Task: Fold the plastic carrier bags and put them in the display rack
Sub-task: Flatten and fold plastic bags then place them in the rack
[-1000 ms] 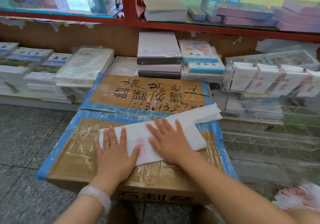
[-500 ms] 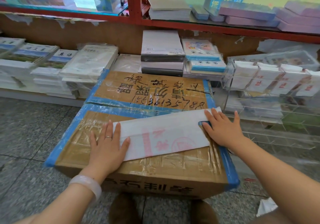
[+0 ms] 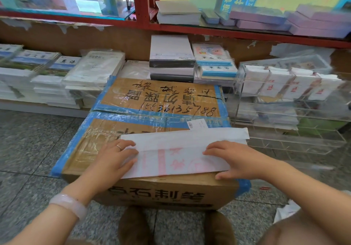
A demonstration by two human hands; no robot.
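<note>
A white plastic carrier bag with red print lies as a long strip across the near end of a taped cardboard box. My left hand grips the bag's left end with curled fingers. At the right end, my right hand holds the bag with fingers on top and the thumb at the near edge. A crease runs along the strip between my hands. To the right stands the clear acrylic display rack, with folded white bags in its top row.
Stacks of books and paper packs line the low shelf behind the box, under a red-framed glass counter. The floor is grey speckled tile. A loose white bag lies by my right knee.
The bag now lies straight and flat across the box. My right hand came back from the far right end to the near right edge. Both hands went from flat pressing to curled fingers.
</note>
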